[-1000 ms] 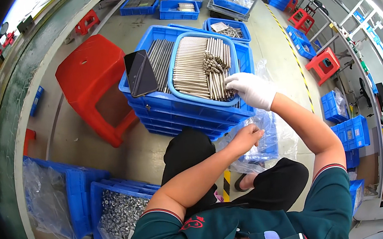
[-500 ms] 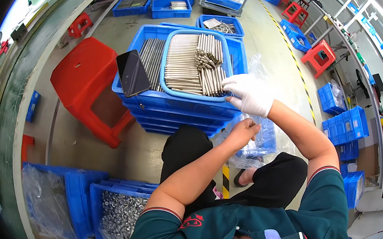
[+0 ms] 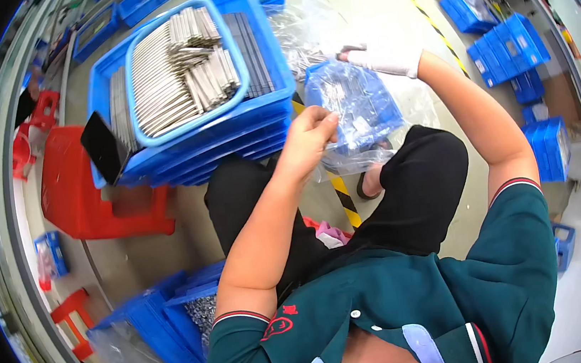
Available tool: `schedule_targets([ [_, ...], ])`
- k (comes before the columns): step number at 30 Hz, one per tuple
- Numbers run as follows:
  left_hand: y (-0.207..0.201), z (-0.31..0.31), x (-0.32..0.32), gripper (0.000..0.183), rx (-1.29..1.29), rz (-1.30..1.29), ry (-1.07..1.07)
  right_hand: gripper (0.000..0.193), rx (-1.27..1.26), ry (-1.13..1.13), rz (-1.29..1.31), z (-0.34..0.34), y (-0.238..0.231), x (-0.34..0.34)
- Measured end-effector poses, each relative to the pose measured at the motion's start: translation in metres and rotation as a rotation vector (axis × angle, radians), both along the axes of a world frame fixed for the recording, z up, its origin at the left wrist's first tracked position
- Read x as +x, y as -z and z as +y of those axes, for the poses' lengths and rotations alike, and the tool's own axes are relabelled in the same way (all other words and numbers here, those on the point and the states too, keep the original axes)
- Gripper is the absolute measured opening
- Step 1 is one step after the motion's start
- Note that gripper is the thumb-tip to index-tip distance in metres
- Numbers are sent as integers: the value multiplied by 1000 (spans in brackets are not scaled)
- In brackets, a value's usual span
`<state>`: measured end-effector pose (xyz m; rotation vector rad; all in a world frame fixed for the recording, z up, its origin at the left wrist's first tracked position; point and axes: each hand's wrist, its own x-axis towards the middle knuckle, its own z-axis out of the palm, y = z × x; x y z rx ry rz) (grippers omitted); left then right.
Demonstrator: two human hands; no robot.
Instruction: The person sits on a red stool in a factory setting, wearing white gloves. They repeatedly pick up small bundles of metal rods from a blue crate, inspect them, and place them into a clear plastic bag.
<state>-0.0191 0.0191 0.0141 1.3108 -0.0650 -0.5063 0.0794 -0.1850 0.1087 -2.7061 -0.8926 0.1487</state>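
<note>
**Workstation Lot: Seated Person, Blue Crates, Metal Rods**

Dark green shirt (image 3: 389,292), red emblem (image 3: 278,324) on the left chest (a looping figure with a smaller motif above it).

Stack of blue crates (image 3: 229,149), left of centre, bearing a light-blue tray (image 3: 191,125) of silver metal rods (image 3: 160,74).

Group of blue crates with pale labels (image 3: 509,52), right side; print too small to read.

Blue crate with clear film (image 3: 386,109), on the floor just right of the stack, a clear plastic bag (image 3: 348,92) over it showing thin rods inside.

Right hand (image 3: 383,61), white-gloved; elbow bent outward, forearm angled up and inward. Fingers point left above the bag's far edge; whether they grasp anything cannot be told.

Left hand (image 3: 309,140), bare; forearm slanting up to the right, between stack and bag. Fingers curled in, thumb against forefinger; anything pinched there is hidden.

Black phone (image 3: 105,147), tilted at the stack's near left corner.
</note>
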Motion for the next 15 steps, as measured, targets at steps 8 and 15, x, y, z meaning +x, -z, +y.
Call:
schedule_targets([
  [8, -5, -15, 6, 19, -22, 93, 53, 29, -808, 15, 520, -138, 190, -11],
  [15, 3, -28, 13, 20, 12, 171, 63, 32, -836, 158, 501, -164, 303, -11],
])
